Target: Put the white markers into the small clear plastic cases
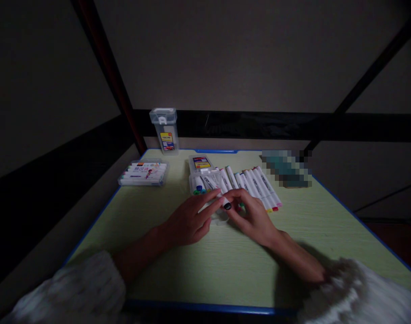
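Note:
A white marker with a black end [227, 205] slants at the mouth of a clear plastic case [192, 183]. My right hand [252, 216] pinches it near the black end, with thumb and index finger bent. From the other side, my left hand [193, 218] reaches over with its fingers stretched out and apart, the tips touching the marker. Inside the case lie several markers with blue and green ends [198, 189]. Part of the case is hidden behind my fingers.
A row of several white markers [255, 186] lies right of the case. Another clear case of markers [142, 173] lies at the left edge. A tall clear container [166, 132] stands at the back left. A pixelated flat object [286, 168] lies back right on the blue-edged table [205, 279].

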The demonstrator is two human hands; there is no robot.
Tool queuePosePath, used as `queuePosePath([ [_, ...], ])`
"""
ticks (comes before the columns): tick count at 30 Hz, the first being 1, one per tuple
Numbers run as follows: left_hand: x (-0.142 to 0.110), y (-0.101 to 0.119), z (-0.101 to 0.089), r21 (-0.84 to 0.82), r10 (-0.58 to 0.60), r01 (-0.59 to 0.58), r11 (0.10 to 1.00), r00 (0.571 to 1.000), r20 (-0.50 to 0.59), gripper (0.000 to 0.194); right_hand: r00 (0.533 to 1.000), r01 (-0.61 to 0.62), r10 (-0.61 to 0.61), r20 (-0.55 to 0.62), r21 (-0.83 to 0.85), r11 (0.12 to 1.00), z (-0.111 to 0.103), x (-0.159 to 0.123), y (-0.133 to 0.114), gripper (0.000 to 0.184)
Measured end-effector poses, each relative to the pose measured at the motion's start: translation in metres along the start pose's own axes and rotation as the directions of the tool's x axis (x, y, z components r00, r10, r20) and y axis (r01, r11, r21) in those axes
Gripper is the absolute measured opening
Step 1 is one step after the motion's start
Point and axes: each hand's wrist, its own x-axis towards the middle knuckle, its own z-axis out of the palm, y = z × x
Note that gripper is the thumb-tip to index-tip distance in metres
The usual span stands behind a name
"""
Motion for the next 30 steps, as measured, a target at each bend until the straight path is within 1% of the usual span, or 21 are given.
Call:
queuePosePath([
  [10,-0.0014,-0.0002,0.0012,0.005,-0.044,0.044,0.999,0.999,0.019,0.063,0.997,-0.072,0.073,0.026,-0.016,0.997,0.0007,0.0017,0.0021,0.013],
  [14,-0.0017,-0.0001,0.0019,0.006,-0.035,0.035,0.999,0.999,0.001,0.062,0.998,-0.064,0.065,0.021,-0.03,0.997,0.0004,0.0016,0.002,0.014],
  [20,-0.0013,0.0003,0.0017,0.012,0.014,-0.014,1.0,0.999,-0.038,0.059,0.998,-0.049,0.049,0.026,-0.032,0.998,-0.0003,0.0018,0.002,0.014],
  [25,-0.001,0.0005,0.0011,0.028,0.023,-0.022,0.999,0.999,-0.043,0.06,0.999,-0.042,0.043,0.027,-0.026,0.999,0.0003,0.002,0.0027,0.015],
  [30,-0.0005,0.0008,0.0011,0.015,0.019,-0.019,1.0,0.999,-0.035,0.062,0.997,-0.073,0.073,0.001,-0.003,0.997,0.0006,0.0014,0.0014,0.014],
])
